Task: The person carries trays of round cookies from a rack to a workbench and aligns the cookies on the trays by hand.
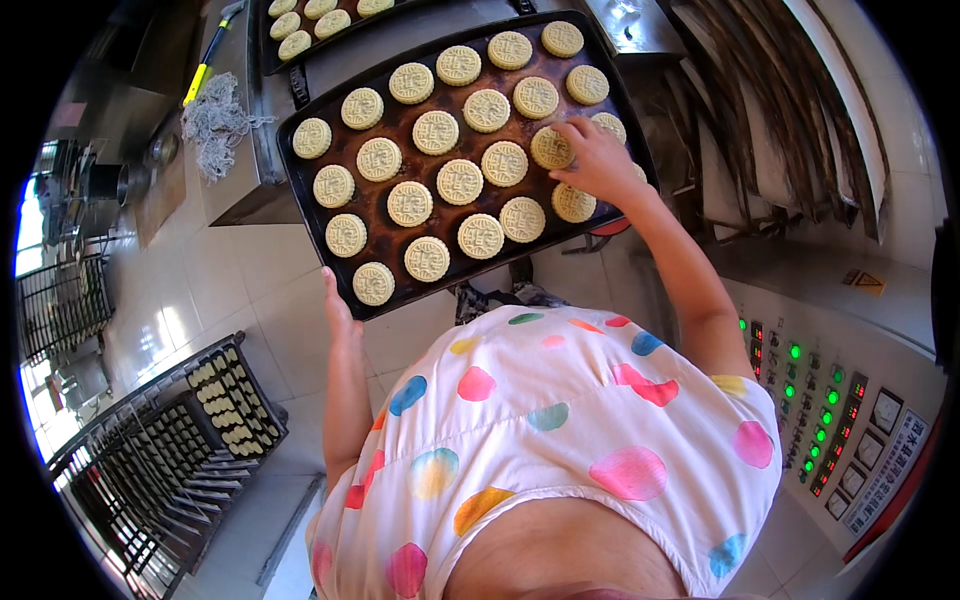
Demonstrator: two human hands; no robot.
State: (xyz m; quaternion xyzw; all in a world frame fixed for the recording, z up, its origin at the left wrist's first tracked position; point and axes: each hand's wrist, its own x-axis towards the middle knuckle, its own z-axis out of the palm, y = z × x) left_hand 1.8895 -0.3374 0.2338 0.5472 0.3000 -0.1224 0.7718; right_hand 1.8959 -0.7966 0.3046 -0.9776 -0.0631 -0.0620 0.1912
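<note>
On my far left I see a rack [165, 470] of trays, then a metal counter [240, 207]. My left hand [342, 312] is at the near-left corner of a dark tray [388, 245]; its fingers are mostly hidden, so I can't tell its grip. Rows of round stamped pastries lie on the tray. Toward its right side, my right hand [598, 163] grips one pastry [549, 148] by its edges. Farther right stands a panel [790, 435] with green lights.

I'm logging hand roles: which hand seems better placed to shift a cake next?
Likely the right hand: it touches a round cake, while the left hand is at the edge of the dark tray.
</note>
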